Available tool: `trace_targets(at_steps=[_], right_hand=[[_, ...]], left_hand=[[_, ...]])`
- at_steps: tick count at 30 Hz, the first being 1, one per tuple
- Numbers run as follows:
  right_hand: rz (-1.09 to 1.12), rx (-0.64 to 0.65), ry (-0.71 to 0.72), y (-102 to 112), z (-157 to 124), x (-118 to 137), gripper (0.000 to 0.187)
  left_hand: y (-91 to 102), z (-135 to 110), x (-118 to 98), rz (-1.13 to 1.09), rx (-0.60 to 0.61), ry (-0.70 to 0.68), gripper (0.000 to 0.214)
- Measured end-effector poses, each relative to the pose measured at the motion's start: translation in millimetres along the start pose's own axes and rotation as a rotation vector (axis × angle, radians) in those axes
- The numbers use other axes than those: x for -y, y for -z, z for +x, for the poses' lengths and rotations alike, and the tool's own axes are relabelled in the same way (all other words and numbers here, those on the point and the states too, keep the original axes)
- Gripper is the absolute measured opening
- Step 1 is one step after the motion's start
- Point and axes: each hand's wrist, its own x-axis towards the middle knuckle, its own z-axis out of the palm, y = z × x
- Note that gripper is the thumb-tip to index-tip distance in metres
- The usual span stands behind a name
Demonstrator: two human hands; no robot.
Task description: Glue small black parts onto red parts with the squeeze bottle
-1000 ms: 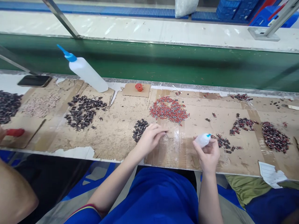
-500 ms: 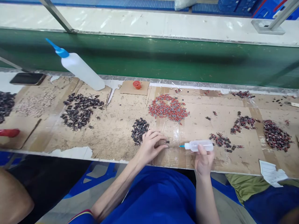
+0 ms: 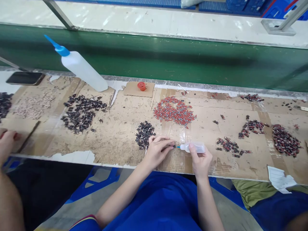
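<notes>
My right hand (image 3: 202,160) grips a small clear squeeze bottle (image 3: 198,147) lying level, its thin blue tip pointing left. That tip meets or nearly meets a small black part (image 3: 174,146) pinched between the thumb and fingers of my left hand (image 3: 157,150). Just left of and behind my left hand lies a heap of small black parts (image 3: 144,133). Farther back spreads a pile of small red-and-silver pieces (image 3: 174,110). To the right of the bottle is a loose group of black-and-red pieces (image 3: 228,145).
A large white bottle (image 3: 84,70) with a blue nozzle leans at the back left, near a phone (image 3: 25,78). A red cup (image 3: 141,86) rests on cardboard. More black parts (image 3: 80,114) lie left, black-and-red piles (image 3: 286,140) right. Another person's hand (image 3: 7,142) is at the far left.
My right hand has brought the squeeze bottle left, its tip now at the black part. My left hand has closed on that part. Another person's hand has come into view at the far left.
</notes>
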Motion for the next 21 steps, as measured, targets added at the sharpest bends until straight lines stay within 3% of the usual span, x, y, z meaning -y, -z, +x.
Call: trace_targets(at_steps=[17,21], right_hand=[[0.012,-0.069,-0.013,-1.9,-1.5,-3.8,0.030],[0.021,-0.032,-0.011,-2.4,-1.7,-2.8,0.030]], left_hand=[[-3.3,-0.8,3.0,-0.033,-0.037,0.009,0.018],[-4.2,-1.7,3.4,-0.029,-0.046,0.006,0.018]])
